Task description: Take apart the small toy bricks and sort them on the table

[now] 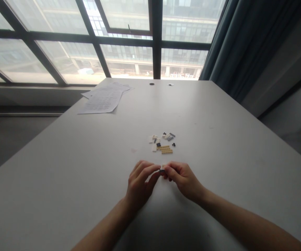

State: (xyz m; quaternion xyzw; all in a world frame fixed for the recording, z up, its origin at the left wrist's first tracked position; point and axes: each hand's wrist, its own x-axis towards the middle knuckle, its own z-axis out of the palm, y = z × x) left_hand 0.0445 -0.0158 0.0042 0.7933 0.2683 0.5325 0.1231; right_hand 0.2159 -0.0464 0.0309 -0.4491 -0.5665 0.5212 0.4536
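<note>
Between my two hands is a small grey and white building-brick piece point(162, 169), mostly covered by fingers. My left hand point(143, 177) pinches it from the left with thumb and fingertips. From the right, my right hand point(182, 177) closes thumb and curled fingers on it. Just beyond the hands lies a loose group of small bricks: tan studded plates point(167, 151), white bricks point(154, 147), grey pieces point(170, 138) and black pieces point(174, 144).
The white table point(218, 157) stretches away toward large windows. Printed paper sheets point(103, 99) lie at its far left. Two round cable holes are at the far edge, one of them a dark hole point(152, 84). A dark blue curtain point(234, 48) hangs at the right.
</note>
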